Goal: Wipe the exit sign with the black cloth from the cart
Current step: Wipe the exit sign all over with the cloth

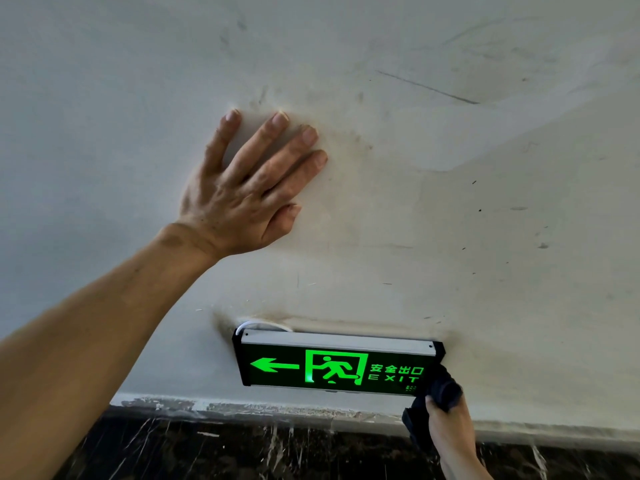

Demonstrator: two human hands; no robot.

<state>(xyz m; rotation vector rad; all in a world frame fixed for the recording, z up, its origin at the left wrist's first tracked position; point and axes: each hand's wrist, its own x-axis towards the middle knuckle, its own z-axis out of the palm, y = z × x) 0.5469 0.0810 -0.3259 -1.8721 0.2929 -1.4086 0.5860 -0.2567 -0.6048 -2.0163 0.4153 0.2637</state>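
The exit sign point(337, 367) hangs low on a scuffed white wall point(450, 202), just above a chipped painted skirting strip point(242, 408) and a band of dark veined marble point(207, 448) at the bottom of the view. It is a long black box with a pale metal top rail, lit green on its face: an arrow pointing left, a running figure in a doorway at the middle, and Chinese characters over the word EXIT on the right. A thin white cable point(263, 325) loops out from behind its upper left corner, where the wall is stained dark.

The left hand point(242, 192) is pressed flat against the wall well above and to the left of the sign, its fingers point(277, 150) spread wide and straight, holding nothing. The bare forearm runs down to the lower left corner.

The right hand point(446, 431) comes up from the lower right edge, its fingers closed around the black cloth point(441, 389). The bunched upper part of the cloth is pushed against the sign's right end, covering its lower right corner beside the letter T, while a loose tail hangs down on the left of the hand over the skirting strip.
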